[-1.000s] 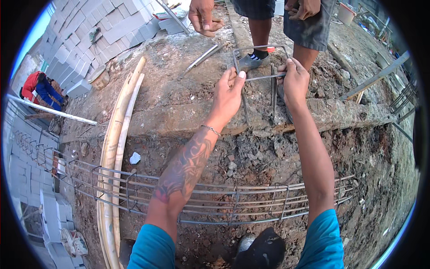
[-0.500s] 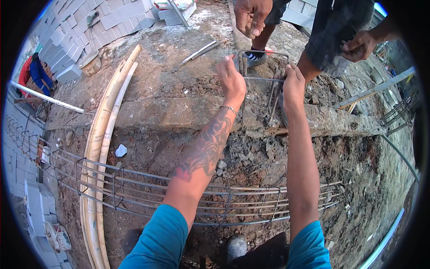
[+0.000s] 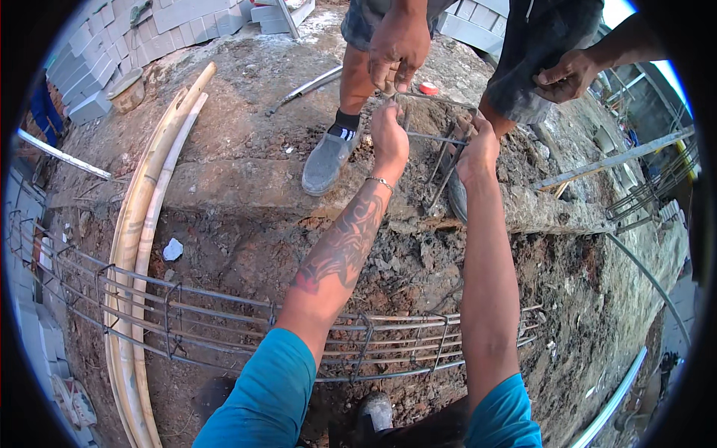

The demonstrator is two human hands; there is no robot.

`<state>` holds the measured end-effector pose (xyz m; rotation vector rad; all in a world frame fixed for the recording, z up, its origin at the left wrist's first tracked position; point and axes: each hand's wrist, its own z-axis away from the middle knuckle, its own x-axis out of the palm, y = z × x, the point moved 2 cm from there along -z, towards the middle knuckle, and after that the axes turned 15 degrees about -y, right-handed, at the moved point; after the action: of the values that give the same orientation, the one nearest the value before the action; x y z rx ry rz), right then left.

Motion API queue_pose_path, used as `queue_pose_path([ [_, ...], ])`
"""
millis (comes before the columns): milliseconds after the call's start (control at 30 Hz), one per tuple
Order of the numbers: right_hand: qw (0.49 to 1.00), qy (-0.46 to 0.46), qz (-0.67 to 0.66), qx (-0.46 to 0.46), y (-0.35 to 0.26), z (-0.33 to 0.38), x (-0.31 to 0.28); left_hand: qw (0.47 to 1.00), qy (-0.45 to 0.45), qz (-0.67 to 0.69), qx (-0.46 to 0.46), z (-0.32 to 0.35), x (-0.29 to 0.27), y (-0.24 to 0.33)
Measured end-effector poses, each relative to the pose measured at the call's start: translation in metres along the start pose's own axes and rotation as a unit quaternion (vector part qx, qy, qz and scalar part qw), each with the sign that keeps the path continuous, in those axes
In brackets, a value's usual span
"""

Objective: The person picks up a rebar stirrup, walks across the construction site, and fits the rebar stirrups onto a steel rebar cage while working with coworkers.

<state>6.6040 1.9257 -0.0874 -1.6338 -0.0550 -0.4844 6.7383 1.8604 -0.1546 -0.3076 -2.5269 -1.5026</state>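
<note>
My left hand [image 3: 390, 142] and my right hand [image 3: 479, 153] are stretched far forward, both closed on bent steel stirrups [image 3: 437, 138]. Thin rods of the bundle span the gap between my hands, and a few legs hang below beside my right hand. How many stirrups each palm holds is hidden. Opposite me stands a co-worker in shorts, whose hand [image 3: 399, 48] reaches down to the stirrup corner just above my left fingers. The co-worker's other hand [image 3: 565, 75] hovers apart at the right, seemingly touching nothing.
A long rebar cage [image 3: 246, 325] lies across the ground beneath my forearms. Pale wooden poles [image 3: 153, 194] cross its left part. A metal bar [image 3: 306, 88] rests on the dirt beyond. Grey blocks [image 3: 187, 26] are stacked far left; a pole [image 3: 616, 157] slants at right.
The co-worker has stepped closer, one shoe now planted left of my left hand, and their hand has come down to the stirrups. My right hand has tilted the bundle slightly.
</note>
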Motion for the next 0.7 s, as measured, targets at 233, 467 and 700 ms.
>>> queue_pose_path([
  [233,0.999,0.036,0.028,0.009,0.012,-0.025,-0.026,0.957,0.091,0.27,-0.047,0.004,0.025,0.024],
  [467,0.999,0.031,0.015,0.019,0.013,-0.015,-0.021,0.971,0.091,0.208,-0.076,0.003,0.021,0.028],
  [700,0.999,-0.044,0.018,0.011,0.013,-0.021,-0.028,0.993,0.04,0.043,-0.105,0.019,0.014,0.013],
])
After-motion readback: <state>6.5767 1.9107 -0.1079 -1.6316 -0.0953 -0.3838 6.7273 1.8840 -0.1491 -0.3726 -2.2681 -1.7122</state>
